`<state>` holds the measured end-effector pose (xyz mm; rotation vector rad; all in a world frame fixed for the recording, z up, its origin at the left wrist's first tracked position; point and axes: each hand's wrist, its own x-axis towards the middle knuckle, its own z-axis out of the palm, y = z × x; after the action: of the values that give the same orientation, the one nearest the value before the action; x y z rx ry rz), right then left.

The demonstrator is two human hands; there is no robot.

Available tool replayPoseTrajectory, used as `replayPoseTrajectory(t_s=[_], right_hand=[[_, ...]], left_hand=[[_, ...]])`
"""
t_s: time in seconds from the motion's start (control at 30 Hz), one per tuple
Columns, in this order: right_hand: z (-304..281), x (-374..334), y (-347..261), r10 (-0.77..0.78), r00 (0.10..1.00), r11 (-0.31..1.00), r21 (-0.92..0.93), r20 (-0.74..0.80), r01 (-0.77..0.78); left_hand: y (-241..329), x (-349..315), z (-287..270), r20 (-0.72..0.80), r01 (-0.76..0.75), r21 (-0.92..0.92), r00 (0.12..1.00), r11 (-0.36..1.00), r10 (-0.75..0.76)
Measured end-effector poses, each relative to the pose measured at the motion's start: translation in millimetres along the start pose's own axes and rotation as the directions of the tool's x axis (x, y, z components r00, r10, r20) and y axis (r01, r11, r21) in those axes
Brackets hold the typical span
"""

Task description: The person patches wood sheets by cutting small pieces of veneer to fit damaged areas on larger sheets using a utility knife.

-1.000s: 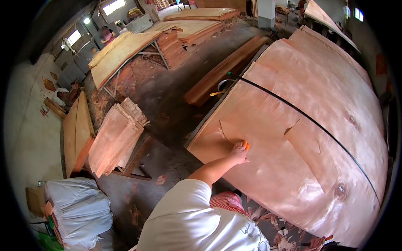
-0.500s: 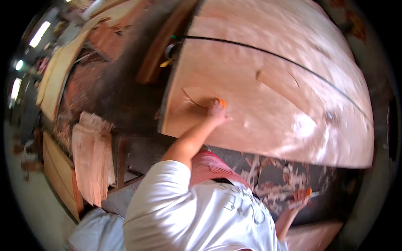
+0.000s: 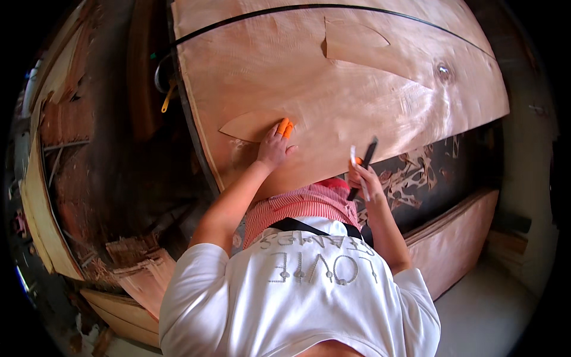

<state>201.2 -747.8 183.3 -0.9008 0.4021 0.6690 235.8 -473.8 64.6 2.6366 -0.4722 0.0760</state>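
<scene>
My left hand (image 3: 275, 150) lies flat on a large sheet of pale wood veneer (image 3: 238, 89), fingers stretched out, two of them in orange finger covers. Its fingertips rest at the right end of a leaf-shaped veneer patch (image 3: 247, 125). Close to the sheet's near edge, my right hand (image 3: 366, 179) is closed round a slim black tool (image 3: 370, 153), perhaps a knife, and a narrow white strip (image 3: 353, 156). Orange also shows on a finger of that hand. The tool's working end is too blurred to make out.
A black cord (image 3: 309, 6) crosses the sheet's far part. Beyond my left hand lies a larger loose veneer piece (image 3: 351, 44). Veneer scraps (image 3: 410, 178) litter the floor at right, near a stack of sheets (image 3: 455, 244). A yellow-handled tool (image 3: 168, 98) hangs beside the sheet's left edge.
My right hand has come up from low at the right to the sheet's near edge, still holding its tool. My left hand stays by the leaf-shaped patch. The view has shifted.
</scene>
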Motion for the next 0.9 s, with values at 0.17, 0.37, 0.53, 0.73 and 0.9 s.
replayPoseTrajectory(t_s=[0.17, 0.37, 0.53, 0.73, 0.9], right_hand=[[8.6, 70.5, 29.2, 0.086, 0.99, 0.969, -0.22, -0.113, -0.109], [30.6, 141.5, 40.7, -0.079, 0.984, 0.856, -0.517, -0.157, -0.014], [28.1, 181.5, 50.9, -0.174, 0.943, 0.707, -0.702, -0.284, -0.081], [23.6, 189.5, 57.5, -0.23, 0.929, 0.73, -0.683, -0.292, -0.034], [11.6, 186.1, 50.6, -0.136, 0.944, 0.653, -0.744, -0.3, -0.142]], left_hand=[[-0.3, 3.8, -5.7, 0.053, -0.005, 0.028, 0.999, 1.0, 0.003], [-1.4, 6.7, -11.7, 0.074, 0.036, 0.024, 0.997, 0.999, -0.038], [0.8, 9.8, -12.7, 0.033, 0.035, 0.017, 0.999, 0.999, -0.036], [-3.1, 24.5, -13.1, 0.034, -0.05, 0.052, 0.998, 0.997, 0.049], [2.4, 41.3, -17.1, 0.283, -0.071, 0.16, 0.959, 0.985, 0.023]])
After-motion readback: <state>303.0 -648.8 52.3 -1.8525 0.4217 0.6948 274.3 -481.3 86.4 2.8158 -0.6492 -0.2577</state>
